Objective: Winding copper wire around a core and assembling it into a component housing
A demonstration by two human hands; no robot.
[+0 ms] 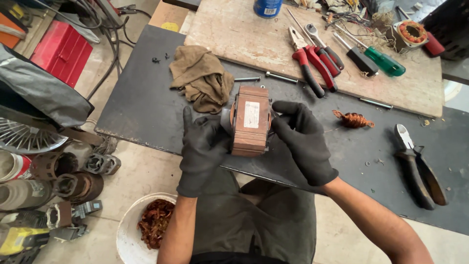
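Head view: your left hand [202, 149] and right hand [303, 139], both in black gloves, grasp the brown laminated-steel motor stator block [250, 121] from either side, just above the near edge of the dark desk [146, 107]. A crumpled tan rag [201, 76] lies just behind the block; red-handled pliers [309, 61] rest on the wooden board [244, 39] beyond.

blue can [267, 7] cut off, bucket [128, 230] partly cropped

Rusty-brown laminated motor stator [250, 122], upright above dark table edge
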